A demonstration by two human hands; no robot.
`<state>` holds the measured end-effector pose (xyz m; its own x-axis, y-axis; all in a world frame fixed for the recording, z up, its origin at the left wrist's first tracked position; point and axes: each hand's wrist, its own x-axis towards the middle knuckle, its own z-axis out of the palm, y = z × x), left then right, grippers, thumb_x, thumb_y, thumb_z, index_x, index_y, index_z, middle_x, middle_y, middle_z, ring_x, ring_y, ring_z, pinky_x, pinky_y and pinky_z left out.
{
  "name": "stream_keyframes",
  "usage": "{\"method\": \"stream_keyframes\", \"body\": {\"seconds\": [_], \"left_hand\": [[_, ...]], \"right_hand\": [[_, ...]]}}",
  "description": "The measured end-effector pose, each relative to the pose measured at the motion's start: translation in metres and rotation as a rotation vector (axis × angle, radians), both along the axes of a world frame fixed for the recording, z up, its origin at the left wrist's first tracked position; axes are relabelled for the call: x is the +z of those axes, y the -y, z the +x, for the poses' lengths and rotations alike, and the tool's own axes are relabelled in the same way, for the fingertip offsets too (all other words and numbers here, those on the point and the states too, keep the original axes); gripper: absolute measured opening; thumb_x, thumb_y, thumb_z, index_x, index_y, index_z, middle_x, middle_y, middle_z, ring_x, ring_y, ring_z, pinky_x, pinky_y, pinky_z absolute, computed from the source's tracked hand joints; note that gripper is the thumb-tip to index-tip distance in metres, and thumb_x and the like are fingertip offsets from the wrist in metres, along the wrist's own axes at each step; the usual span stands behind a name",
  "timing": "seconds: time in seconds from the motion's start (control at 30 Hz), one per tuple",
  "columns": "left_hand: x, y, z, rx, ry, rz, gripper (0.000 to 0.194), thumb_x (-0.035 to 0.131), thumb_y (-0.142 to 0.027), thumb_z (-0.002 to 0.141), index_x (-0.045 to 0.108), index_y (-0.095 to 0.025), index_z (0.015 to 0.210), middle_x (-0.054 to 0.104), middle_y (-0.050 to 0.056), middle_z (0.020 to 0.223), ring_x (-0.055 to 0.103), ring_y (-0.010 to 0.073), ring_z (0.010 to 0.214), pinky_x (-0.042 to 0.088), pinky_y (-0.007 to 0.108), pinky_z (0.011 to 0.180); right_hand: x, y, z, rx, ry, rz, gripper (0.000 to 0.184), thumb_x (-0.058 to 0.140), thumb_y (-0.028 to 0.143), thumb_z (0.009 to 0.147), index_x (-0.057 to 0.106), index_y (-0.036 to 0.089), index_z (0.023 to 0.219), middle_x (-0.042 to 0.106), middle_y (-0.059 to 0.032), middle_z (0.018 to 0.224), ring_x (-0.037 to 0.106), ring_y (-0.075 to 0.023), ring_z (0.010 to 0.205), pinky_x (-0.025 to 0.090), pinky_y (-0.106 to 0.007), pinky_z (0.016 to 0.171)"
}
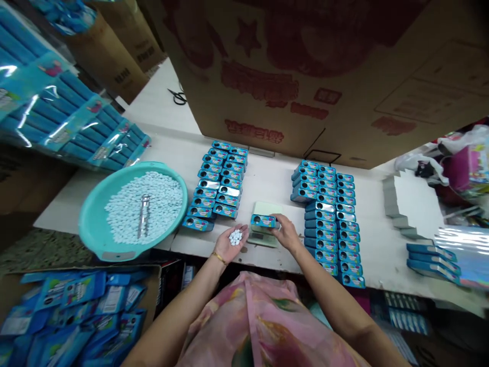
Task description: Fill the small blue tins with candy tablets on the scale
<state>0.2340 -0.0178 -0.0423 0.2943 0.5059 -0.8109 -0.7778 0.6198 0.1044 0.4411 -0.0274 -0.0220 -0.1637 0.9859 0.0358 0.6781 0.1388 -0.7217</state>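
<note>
My left hand [223, 248] is turned palm up and cupped around a small heap of round white candies [236, 237]. Close beside it, my right hand [287, 234] grips a small blue tin [263, 220] by its right end. The tin is over a pale weighing scale [263, 208]; whether it rests on the plate I cannot tell. To the left, a turquoise basin [89, 224] holds many more of the pale candies, with a shiny metal tube-like scoop [144, 216] lying on them.
Rows of blue tins [210, 183] stand left of the scale, more tins [330, 229] to the right. A large cardboard box [305, 102] looms behind. Wrapped blue packs [76, 117] are at the left, scissors [178, 96] at the back. A carton below holds loose tins [76, 306].
</note>
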Motion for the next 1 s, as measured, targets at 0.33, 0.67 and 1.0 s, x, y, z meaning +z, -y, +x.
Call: {"method": "stream_keyframes", "body": {"seconds": [0.33, 0.67, 1.0], "left_hand": [[-0.002, -0.021, 0.029, -0.026, 0.079, 0.066, 0.015, 0.045, -0.018, 0.074, 0.058, -0.01, 0.074, 0.063, 0.011, 0.074, 0.06, 0.018, 0.07, 0.047, 0.03, 0.062], [-0.003, -0.022, 0.038, -0.027, 0.065, 0.043, 0.012, 0.046, -0.015, 0.073, 0.057, -0.01, 0.073, 0.062, 0.008, 0.066, 0.058, 0.015, 0.063, 0.047, 0.028, 0.059], [-0.001, -0.022, 0.041, -0.04, 0.077, 0.023, 0.011, 0.047, -0.011, 0.072, 0.057, -0.009, 0.074, 0.062, 0.009, 0.068, 0.06, 0.016, 0.066, 0.048, 0.028, 0.059]], "right_hand": [[0.066, 0.004, -0.031, 0.313, 0.578, 0.227, 0.04, 0.042, 0.014, 0.078, 0.043, 0.022, 0.117, 0.054, -0.0085, 0.098, 0.043, -0.0221, 0.089, 0.033, -0.036, 0.076], [0.06, 0.01, -0.017, 0.239, 0.655, 0.231, 0.04, 0.042, 0.016, 0.079, 0.043, 0.022, 0.119, 0.054, -0.0082, 0.102, 0.041, -0.0227, 0.089, 0.03, -0.036, 0.073], [0.051, 0.013, -0.001, 0.137, 0.504, 0.203, 0.041, 0.045, 0.016, 0.077, 0.043, 0.022, 0.118, 0.054, -0.0074, 0.103, 0.043, -0.0224, 0.092, 0.032, -0.037, 0.078]]}}
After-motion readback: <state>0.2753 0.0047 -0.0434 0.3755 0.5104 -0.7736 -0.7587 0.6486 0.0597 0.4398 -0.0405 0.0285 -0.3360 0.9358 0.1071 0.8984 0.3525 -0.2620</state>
